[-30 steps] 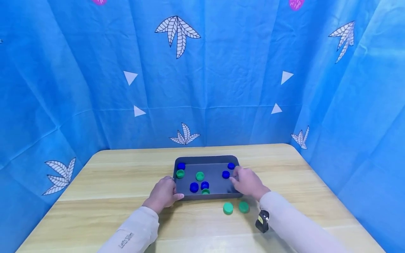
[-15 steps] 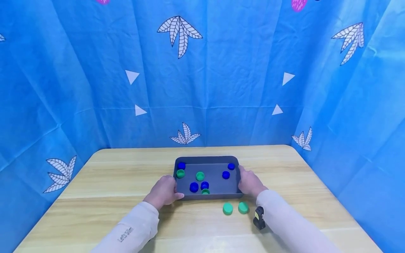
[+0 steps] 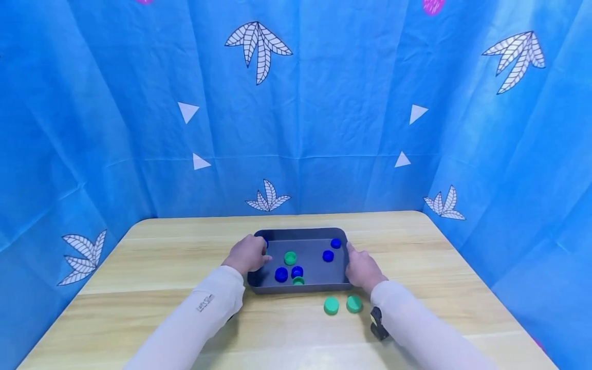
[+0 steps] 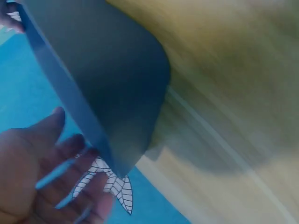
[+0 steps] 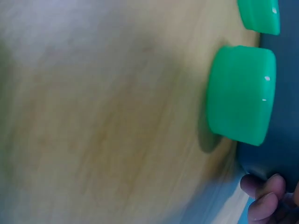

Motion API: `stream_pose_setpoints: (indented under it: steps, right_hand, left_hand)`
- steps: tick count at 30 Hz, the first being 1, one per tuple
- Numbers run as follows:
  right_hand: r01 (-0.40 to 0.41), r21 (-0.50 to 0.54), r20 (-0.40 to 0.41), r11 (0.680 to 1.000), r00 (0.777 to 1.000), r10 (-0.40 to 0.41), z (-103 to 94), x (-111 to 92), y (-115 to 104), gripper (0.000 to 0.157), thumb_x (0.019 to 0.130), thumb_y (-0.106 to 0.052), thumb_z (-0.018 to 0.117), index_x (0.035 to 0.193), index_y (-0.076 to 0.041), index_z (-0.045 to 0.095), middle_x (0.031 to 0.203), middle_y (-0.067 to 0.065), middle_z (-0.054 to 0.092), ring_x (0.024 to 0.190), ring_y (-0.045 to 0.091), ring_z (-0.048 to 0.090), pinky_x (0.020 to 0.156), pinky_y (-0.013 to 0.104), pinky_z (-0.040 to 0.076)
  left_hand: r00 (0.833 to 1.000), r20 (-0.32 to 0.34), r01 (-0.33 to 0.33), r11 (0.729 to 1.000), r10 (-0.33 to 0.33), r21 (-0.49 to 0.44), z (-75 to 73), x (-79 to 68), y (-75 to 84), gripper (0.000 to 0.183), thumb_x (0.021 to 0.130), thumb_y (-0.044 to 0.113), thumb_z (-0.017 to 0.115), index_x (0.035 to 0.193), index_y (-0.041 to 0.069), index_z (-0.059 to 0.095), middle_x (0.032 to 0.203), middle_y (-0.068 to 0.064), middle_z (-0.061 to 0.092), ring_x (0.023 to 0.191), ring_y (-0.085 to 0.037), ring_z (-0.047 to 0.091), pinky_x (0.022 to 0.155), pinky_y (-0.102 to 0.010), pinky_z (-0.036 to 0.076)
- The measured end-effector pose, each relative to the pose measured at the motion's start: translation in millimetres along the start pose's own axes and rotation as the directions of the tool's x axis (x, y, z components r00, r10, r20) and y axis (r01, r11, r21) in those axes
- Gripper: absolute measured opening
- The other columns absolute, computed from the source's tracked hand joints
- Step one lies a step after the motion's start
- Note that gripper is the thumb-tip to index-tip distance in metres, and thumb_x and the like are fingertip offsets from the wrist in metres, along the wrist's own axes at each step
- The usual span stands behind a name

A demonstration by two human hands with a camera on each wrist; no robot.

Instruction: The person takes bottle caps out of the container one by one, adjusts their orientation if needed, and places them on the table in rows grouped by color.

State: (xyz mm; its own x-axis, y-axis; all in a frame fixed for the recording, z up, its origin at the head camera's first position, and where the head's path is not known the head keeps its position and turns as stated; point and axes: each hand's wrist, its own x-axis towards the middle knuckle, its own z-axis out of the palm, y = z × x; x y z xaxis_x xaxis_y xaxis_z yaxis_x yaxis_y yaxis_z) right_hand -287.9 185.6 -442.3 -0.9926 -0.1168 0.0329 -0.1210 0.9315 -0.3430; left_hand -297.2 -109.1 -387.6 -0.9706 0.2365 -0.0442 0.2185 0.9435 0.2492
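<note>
A dark grey rectangular tray [image 3: 310,289] holds several blue and green bottle caps, among them a green cap [image 3: 290,258] and a blue cap [image 3: 281,274]. My left hand [image 3: 250,255] is over the tray's left end, partly covering a blue cap [image 3: 266,241] and a green one in the far left corner. Its fingers [image 4: 93,186] are spread beside the tray wall in the left wrist view, with nothing in them. At the right end, my right hand [image 3: 363,270] grips the tray's side wall, fingers [image 5: 264,205] bent against it in the right wrist view.
Two green caps, one left [image 3: 331,306] and one right [image 3: 354,303], lie on the wooden table [image 3: 185,257] just in front of the tray. A blue patterned cloth [image 3: 296,103] hangs behind and at both sides.
My left hand has let go of the tray's near left side and moved away from me, over its far left corner. My right hand has come out of the tray onto its right wall.
</note>
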Motion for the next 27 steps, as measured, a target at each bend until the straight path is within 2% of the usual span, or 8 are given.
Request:
stream_pose_setpoints:
  steps: [3, 7, 12, 15, 20, 25, 27]
  right_hand:
    - [0.003, -0.031, -0.011, 0.999, 1.000, -0.004, 2.3, 0, -2, 0.072, 0.085, 0.000, 0.062, 0.148, 0.007, 0.026, 0.065, 0.011, 0.054, 0.054, 0.017, 0.054, 0.054, 0.029, 0.048]
    - [0.011, -0.052, -0.026, 0.999, 1.000, -0.012, 3.9, -1, -6, 0.074, 0.083, -0.001, 0.065, 0.147, 0.008, 0.028, 0.069, 0.015, 0.057, 0.055, 0.018, 0.055, 0.054, 0.031, 0.050]
    - [-0.009, -0.078, -0.037, 0.997, 0.999, 0.006, 2.1, -1, -5, 0.075, 0.083, -0.002, 0.067, 0.146, 0.008, 0.029, 0.073, 0.018, 0.059, 0.057, 0.019, 0.056, 0.057, 0.033, 0.052]
    - [-0.011, -0.083, -0.038, 0.996, 0.999, 0.008, 3.3, -1, -6, 0.074, 0.083, -0.003, 0.067, 0.146, 0.008, 0.030, 0.075, 0.019, 0.061, 0.058, 0.019, 0.056, 0.058, 0.033, 0.052]
    - [-0.013, -0.080, -0.032, 0.997, 0.999, 0.010, 4.5, -2, -5, 0.075, 0.083, -0.003, 0.067, 0.147, 0.007, 0.029, 0.077, 0.019, 0.061, 0.057, 0.019, 0.055, 0.058, 0.033, 0.052]
    - [-0.002, -0.080, -0.047, 0.997, 0.999, -0.002, 4.2, -3, -4, 0.075, 0.083, -0.002, 0.066, 0.147, 0.007, 0.028, 0.072, 0.017, 0.059, 0.056, 0.020, 0.054, 0.057, 0.034, 0.051]
    - [0.002, -0.079, -0.054, 0.997, 0.999, -0.007, 3.8, -2, -4, 0.074, 0.083, -0.002, 0.066, 0.147, 0.008, 0.029, 0.072, 0.016, 0.058, 0.056, 0.019, 0.054, 0.057, 0.034, 0.051]
  left_hand:
    - [0.999, -0.022, -0.048, 0.996, 0.049, 0.079, 2.3, 13.4, -0.9, 0.018, 0.084, 0.023, 0.078, 0.082, 0.008, 0.069, 0.071, -0.001, 0.058, 0.067, -0.018, 0.054, 0.066, -0.033, 0.049]
    - [0.995, -0.049, -0.072, 0.977, 0.083, 0.200, 4.8, 27.4, -2.0, 0.013, 0.083, 0.016, 0.078, 0.087, 0.006, 0.071, 0.078, -0.004, 0.064, 0.071, -0.020, 0.057, 0.072, -0.041, 0.053]
    - [0.997, -0.035, -0.057, 0.951, 0.071, 0.304, 5.7, 38.2, 1.6, 0.010, 0.085, 0.009, 0.072, 0.094, 0.005, 0.072, 0.082, -0.009, 0.066, 0.075, -0.024, 0.059, 0.076, -0.046, 0.052]
    - [0.999, -0.027, -0.027, 0.950, 0.037, 0.311, 11.5, 41.0, -1.4, 0.017, 0.085, 0.013, 0.075, 0.099, 0.005, 0.072, 0.086, -0.010, 0.065, 0.083, -0.026, 0.058, 0.081, -0.046, 0.050]
    - [0.999, -0.046, 0.004, 0.958, 0.009, 0.288, 24.2, 45.5, -9.3, 0.019, 0.084, 0.017, 0.077, 0.098, 0.005, 0.072, 0.087, -0.010, 0.066, 0.085, -0.028, 0.050, 0.082, -0.046, 0.047]
    - [0.998, -0.055, -0.006, 0.975, 0.019, 0.224, 25.8, 46.1, -13.1, 0.005, 0.084, 0.011, 0.072, 0.087, 0.007, 0.071, 0.082, -0.007, 0.064, 0.084, -0.028, 0.047, 0.080, -0.046, 0.045]
    - [0.998, -0.054, -0.019, 0.985, 0.029, 0.170, 24.8, 45.9, -15.1, 0.007, 0.084, 0.010, 0.071, 0.079, 0.008, 0.068, 0.078, -0.005, 0.061, 0.084, -0.028, 0.046, 0.080, -0.045, 0.043]
